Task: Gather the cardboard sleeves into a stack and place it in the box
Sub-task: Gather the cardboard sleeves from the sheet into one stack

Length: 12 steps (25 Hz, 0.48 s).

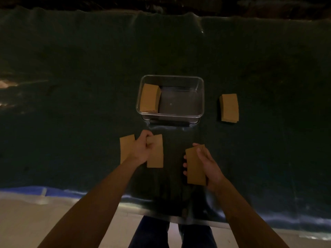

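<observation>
A clear plastic box [201, 97] stands in the middle of the dark table, with a stack of brown cardboard sleeves [149, 98] leaning in its left side. My left hand [143, 149] grips the top edge of a flat sleeve [156, 156] just in front of the box. Another sleeve [126, 148] lies to its left, partly under my wrist. My right hand [208, 166] holds a small stack of sleeves [195, 166] above the table, thumb on top and fingers wrapped under its left edge. One more stack [229, 107] lies to the right of the box.
The table carries a dark green cloth [71, 86] under a shiny clear sheet. Its near edge [89, 196] runs just below my forearms. My legs and a pale floor [26, 221] show below the edge.
</observation>
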Each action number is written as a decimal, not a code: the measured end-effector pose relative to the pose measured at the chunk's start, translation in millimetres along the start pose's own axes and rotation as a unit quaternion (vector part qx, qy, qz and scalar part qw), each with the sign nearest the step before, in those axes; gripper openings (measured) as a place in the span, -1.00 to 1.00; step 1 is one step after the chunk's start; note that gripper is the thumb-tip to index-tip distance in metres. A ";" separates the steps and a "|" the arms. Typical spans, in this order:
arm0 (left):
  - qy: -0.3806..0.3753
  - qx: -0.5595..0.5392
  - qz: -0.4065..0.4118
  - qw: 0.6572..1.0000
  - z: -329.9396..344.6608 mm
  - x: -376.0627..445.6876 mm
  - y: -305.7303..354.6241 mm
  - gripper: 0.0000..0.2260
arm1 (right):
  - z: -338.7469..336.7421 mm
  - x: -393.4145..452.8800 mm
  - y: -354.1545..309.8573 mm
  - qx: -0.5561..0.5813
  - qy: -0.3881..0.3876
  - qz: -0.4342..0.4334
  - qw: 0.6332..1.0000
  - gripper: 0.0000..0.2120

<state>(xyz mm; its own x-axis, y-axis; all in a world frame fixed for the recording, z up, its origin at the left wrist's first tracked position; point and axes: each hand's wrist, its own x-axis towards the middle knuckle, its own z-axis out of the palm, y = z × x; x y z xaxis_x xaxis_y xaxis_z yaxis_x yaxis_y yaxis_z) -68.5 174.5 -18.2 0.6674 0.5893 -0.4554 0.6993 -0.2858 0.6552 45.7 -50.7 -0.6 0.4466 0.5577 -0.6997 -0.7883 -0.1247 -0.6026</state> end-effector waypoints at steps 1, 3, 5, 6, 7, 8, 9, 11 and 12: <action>-0.012 0.003 -0.004 1.000 -13.8 2.8 -5.1 -0.68 | 1.8 0.5 -1.4 -0.004 0.001 -0.001 1.000 -0.72; -0.006 0.059 -0.036 0.998 -43.9 9.6 -17.3 -0.54 | 6.8 1.3 -3.2 -0.007 0.002 0.000 1.000 -0.74; 0.008 0.141 -0.083 0.986 -65.5 15.0 -30.0 -0.39 | 12.2 2.3 -3.5 -0.007 -0.003 -0.001 1.000 -0.77; 0.007 0.175 -0.095 0.980 -71.0 16.1 -35.3 -0.36 | 15.3 2.9 -2.8 -0.007 -0.004 -0.001 1.000 -0.78; 0.003 0.206 -0.095 0.974 -72.4 16.1 -38.3 -0.39 | 17.4 3.5 -1.8 -0.006 -0.004 0.000 1.000 -0.78; -0.001 0.227 -0.085 0.970 -71.2 16.0 -40.0 -0.47 | 19.7 4.8 -0.9 -0.005 -0.003 0.002 1.000 -0.77; -0.002 0.238 -0.081 0.968 -69.3 15.5 -40.0 -0.54 | 21.0 6.2 0.2 -0.004 -0.001 0.003 1.000 -0.76; 0.011 0.223 -0.101 0.970 -65.4 13.7 -37.3 -0.62 | 23.0 8.4 1.7 -0.007 0.003 0.004 1.000 -0.77; 0.023 0.213 -0.111 0.970 -64.1 12.6 -35.4 -0.65 | 24.1 9.0 2.2 -0.007 0.004 0.005 1.000 -0.79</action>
<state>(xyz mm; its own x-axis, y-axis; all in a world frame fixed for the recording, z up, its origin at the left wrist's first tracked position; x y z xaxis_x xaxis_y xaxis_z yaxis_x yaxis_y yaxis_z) -101.2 240.4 -8.5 0.4828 0.7024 -0.5229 0.8735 -0.4287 0.2306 37.9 -26.1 1.1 0.4423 0.5494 -0.7089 -0.7870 -0.1413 -0.6005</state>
